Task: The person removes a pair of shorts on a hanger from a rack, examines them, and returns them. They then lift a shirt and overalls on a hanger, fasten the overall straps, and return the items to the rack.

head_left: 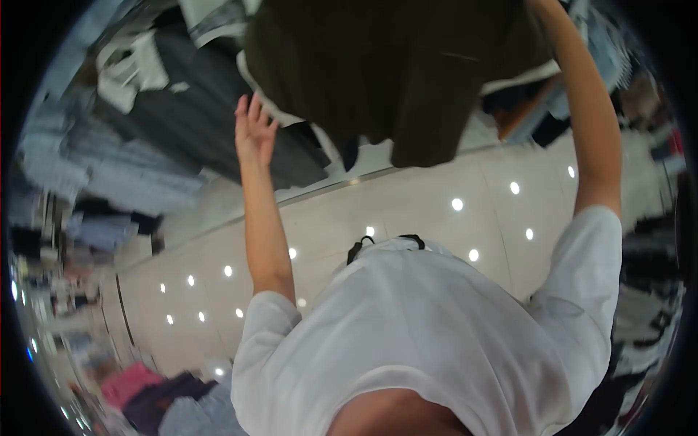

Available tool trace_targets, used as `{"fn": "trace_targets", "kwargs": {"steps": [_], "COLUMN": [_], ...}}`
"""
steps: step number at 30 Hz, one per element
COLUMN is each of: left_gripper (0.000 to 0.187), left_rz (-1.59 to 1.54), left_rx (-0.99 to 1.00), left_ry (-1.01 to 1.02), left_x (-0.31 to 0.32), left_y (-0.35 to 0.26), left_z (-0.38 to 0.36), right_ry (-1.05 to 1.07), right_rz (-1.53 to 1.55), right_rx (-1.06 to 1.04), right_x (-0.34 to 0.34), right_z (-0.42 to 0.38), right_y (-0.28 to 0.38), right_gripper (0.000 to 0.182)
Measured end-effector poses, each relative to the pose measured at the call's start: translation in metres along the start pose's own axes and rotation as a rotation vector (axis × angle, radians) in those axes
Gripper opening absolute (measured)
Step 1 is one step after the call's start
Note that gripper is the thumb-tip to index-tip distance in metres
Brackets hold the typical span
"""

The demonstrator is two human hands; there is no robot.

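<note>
A dark olive garment (378, 65) hangs in front of me at the top of the head view, its lower edge uneven and a white edge showing beneath it. My left hand (257, 131) is raised at its left side, fingers apart and pointing up, right by the white edge. Up at the top border, my right hand (539, 4) reaches to the garment's upper right side; its fingers are hidden or cut off by the frame. Grey trousers (218, 102) hang to the left of the dark garment, behind my left hand.
Light blue denim clothes (116, 160) and a white garment (134, 69) hang at the left. Blue and brown clothes (520, 109) hang at the right behind my arm. The glossy tiled floor (422, 203) reflects ceiling lights. Pink folded clothing (131, 384) lies at lower left.
</note>
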State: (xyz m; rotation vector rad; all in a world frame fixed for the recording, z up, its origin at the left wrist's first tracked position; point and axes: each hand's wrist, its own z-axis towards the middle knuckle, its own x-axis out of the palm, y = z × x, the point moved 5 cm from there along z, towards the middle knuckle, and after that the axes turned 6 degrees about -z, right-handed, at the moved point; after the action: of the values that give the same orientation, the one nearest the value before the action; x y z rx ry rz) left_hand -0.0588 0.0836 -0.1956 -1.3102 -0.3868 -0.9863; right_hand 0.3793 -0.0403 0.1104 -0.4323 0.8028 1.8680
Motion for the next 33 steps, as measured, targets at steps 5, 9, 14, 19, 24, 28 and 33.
{"fn": "trace_targets", "kwargs": {"steps": [5, 9, 14, 19, 24, 28, 33], "left_gripper": [0.035, 0.02, 0.026, 0.024, 0.019, 0.019, 0.04], "left_rz": [0.288, 0.366, 0.351, 0.483, 0.5, 0.474, 1.338], "left_rx": [0.15, 0.27, 0.288, 0.437, 0.465, 0.471, 1.023], "left_ry": [-0.146, -0.196, -0.114, -0.123, -0.145, -0.147, -0.524], "left_x": [0.037, 0.056, 0.072, 0.096, 0.103, 0.093, 0.089], "left_y": [-0.035, -0.044, -0.045, -0.049, -0.048, -0.045, -0.078], "left_z": [0.012, 0.006, -0.001, -0.007, -0.018, -0.022, -0.037], "right_ry": [-0.185, 0.054, 0.023, -0.005, -0.027, -0.042, -0.014], "right_rz": [0.163, 0.138, 0.281, 0.297, 0.363, 0.379, 0.321], "right_rx": [-0.113, 0.052, 0.141, 0.113, 0.219, 0.171, 0.198], "right_x": [0.006, 0.011, 0.01, 0.006, 0.009, 0.008, 0.012], "right_z": [-0.028, -0.032, -0.042, -0.054, -0.065, -0.073, -0.087], "right_y": [-0.016, -0.079, -0.103, -0.093, -0.099, -0.08, -0.016], "right_gripper": [0.03, 0.03, 0.026, 0.025, 0.023, 0.023, 0.021]}}
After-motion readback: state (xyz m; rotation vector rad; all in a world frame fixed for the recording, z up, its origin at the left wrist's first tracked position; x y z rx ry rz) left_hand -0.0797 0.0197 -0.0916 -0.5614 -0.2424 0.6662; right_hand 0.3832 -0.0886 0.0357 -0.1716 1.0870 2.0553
